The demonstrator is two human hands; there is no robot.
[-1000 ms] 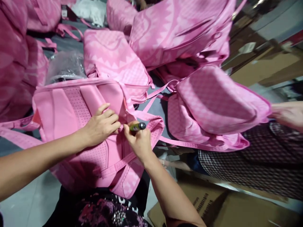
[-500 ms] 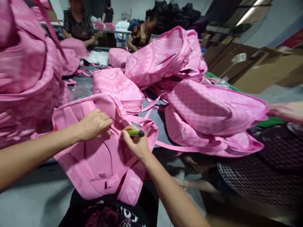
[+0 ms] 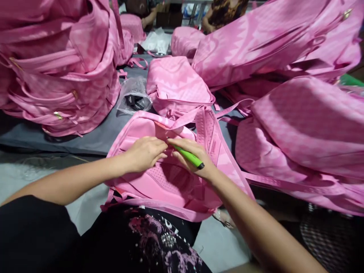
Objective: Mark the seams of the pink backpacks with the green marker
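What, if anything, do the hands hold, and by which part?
The right hand holds the green pen toward its far end, black end free. Whether the left hand grips the pink bag is unclear.

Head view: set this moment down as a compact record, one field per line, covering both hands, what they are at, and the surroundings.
Right hand: right hand grips a green tool, its black end toward the forearm; far tip hard to make out
Left hand: left hand at the backpack, fingers bent; grip unclear
Worked item: pink backpack, dotted panel showing
Surface: dark grey table
Left side: piled pink bags
Beyond: clear plastic bag with black items inside
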